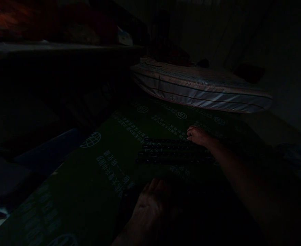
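The view is very dark. Several black strips with small pale dots (176,151) lie side by side on a green board (89,177) printed with white characters and globes. My right hand (198,135) is closed, fingers curled together, at the far edge of the strips; what it grips, if anything, is too dark to make out. Nearer to me, my left hand (150,201) rests knuckles up over a dark area at the near part of the board. Its fingertips fade into shadow, so I cannot see whether they hold anything.
A mattress with a striped cover (204,90) lies across the far end of the board. At left stands a shelf or table (71,48) with an orange-red item (14,18) and a small light box (125,36) on it. A bluish flat object (48,147) is below.
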The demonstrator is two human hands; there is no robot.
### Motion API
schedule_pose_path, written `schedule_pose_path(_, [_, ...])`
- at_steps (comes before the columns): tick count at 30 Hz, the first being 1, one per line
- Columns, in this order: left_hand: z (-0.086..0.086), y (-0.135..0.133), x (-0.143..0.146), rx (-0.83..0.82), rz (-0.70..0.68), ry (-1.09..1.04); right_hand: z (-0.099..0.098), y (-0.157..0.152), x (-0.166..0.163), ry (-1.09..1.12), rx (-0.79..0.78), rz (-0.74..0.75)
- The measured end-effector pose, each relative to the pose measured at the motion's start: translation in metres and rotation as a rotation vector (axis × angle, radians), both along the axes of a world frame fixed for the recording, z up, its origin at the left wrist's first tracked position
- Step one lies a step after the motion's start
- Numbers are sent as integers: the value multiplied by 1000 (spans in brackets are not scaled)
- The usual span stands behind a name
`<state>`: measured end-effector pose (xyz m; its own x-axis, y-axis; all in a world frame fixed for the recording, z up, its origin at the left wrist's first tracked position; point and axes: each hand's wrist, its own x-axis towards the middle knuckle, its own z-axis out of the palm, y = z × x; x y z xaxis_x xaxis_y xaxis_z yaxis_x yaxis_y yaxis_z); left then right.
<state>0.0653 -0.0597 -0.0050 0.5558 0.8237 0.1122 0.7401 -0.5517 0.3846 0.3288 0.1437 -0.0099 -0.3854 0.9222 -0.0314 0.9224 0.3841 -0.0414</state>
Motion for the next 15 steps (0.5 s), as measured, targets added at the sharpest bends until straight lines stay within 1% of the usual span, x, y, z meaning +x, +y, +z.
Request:
schedule_pose_path(4, [1, 0, -1, 4, 4, 6, 0, 1, 1, 26, 30, 9])
schedule_pose_path(8, [3, -1, -1, 12, -3, 12, 6, -7, 2, 65, 89, 36])
schedule_pose_path(11, [4, -1, -1, 23, -5, 13, 15, -26, 1, 89, 122, 78])
schedule_pose_path(15, [3, -1, -1, 27, -24, 15, 20, -71, 2, 188, 188, 209])
